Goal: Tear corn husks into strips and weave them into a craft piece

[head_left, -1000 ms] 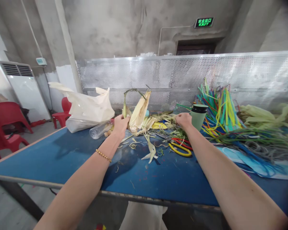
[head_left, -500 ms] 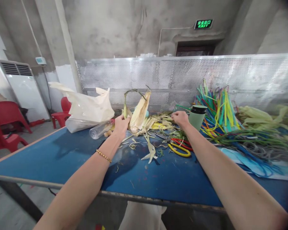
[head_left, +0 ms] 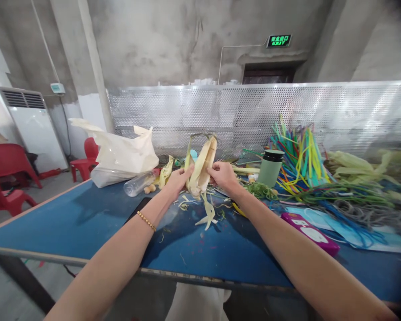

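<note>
surface: blue table [head_left: 87,214], husk scraps [head_left: 207,209]
my left hand [head_left: 178,180]: grips corn husk [head_left: 203,165]
my right hand [head_left: 222,174]: pinches same husk

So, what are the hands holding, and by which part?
A pale corn husk, upright: left hand at its lower left edge, right hand at its right side, mid-height.
</note>
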Action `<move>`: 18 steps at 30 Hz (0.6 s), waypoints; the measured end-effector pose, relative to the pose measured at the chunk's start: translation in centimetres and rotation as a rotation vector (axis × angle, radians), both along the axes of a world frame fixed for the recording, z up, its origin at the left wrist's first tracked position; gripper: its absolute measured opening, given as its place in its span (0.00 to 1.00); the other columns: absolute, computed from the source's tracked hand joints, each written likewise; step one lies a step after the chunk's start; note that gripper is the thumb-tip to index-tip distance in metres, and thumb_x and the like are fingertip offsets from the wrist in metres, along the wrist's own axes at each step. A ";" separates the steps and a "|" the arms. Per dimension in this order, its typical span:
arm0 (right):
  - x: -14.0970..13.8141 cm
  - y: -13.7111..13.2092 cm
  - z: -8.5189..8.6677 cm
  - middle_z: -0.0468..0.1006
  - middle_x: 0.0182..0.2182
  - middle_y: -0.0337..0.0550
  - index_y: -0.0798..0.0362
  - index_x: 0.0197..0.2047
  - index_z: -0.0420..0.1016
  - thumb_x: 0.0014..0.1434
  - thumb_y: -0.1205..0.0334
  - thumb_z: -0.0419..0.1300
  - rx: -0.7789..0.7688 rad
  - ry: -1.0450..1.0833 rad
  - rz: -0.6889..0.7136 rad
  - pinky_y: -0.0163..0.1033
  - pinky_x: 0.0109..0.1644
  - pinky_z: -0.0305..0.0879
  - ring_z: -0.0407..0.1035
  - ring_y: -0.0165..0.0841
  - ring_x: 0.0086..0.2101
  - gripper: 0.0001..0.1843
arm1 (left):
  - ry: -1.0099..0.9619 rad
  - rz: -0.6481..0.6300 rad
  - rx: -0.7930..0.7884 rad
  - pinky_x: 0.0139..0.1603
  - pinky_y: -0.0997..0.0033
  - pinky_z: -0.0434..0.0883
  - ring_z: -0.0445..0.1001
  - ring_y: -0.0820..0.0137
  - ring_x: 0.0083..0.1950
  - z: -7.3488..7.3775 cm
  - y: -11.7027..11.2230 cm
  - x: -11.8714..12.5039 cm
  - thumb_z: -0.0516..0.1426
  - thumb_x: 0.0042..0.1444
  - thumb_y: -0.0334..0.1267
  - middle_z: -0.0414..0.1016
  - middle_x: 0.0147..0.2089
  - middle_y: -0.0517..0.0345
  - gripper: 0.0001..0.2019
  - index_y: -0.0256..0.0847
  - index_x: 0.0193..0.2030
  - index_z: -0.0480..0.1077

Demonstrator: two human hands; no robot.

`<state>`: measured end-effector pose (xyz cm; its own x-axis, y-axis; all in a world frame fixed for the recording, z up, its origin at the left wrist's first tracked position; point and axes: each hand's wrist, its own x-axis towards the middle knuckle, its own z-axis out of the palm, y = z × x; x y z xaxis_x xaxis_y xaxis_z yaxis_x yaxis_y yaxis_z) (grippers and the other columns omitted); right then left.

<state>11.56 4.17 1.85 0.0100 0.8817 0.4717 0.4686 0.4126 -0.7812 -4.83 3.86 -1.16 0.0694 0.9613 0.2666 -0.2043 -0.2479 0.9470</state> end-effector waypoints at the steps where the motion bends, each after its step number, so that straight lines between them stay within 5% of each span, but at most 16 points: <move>1: 0.0 -0.3 0.0 0.68 0.11 0.33 0.52 0.19 0.61 0.54 0.62 0.61 0.001 0.014 0.020 0.30 0.14 0.60 0.64 0.27 0.12 0.15 | 0.055 0.011 0.035 0.30 0.69 0.69 0.72 0.69 0.29 0.1 -0.2 0.0 0.68 0.37 0.51 0.77 0.32 0.50 0.24 0.35 0.36 0.73; 5: 0.0 -1.4 0.4 0.68 0.11 0.34 0.51 0.20 0.61 0.54 0.57 0.62 0.015 0.066 0.105 0.31 0.15 0.60 0.63 0.27 0.12 0.16 | 0.107 0.112 0.166 0.35 0.70 0.70 0.75 0.66 0.35 0.3 -0.5 0.1 0.70 0.34 0.40 0.78 0.38 0.49 0.22 0.35 0.39 0.75; 10: 0.5 -1.5 0.4 0.68 0.12 0.34 0.51 0.20 0.62 0.50 0.49 0.64 0.054 0.178 0.177 0.32 0.19 0.62 0.62 0.26 0.14 0.20 | -0.066 -0.035 0.101 0.32 0.71 0.69 0.73 0.70 0.30 0.5 -0.5 0.4 0.63 0.45 0.42 0.77 0.32 0.52 0.12 0.34 0.33 0.74; 18: 1.1 -0.6 -0.4 0.66 0.14 0.35 0.51 0.22 0.64 0.56 0.49 0.57 0.049 0.273 0.199 0.34 0.20 0.61 0.61 0.28 0.15 0.18 | -0.164 -0.224 0.014 0.33 0.70 0.70 0.72 0.71 0.29 0.6 -1.0 0.4 0.66 0.42 0.44 0.77 0.32 0.52 0.15 0.35 0.33 0.73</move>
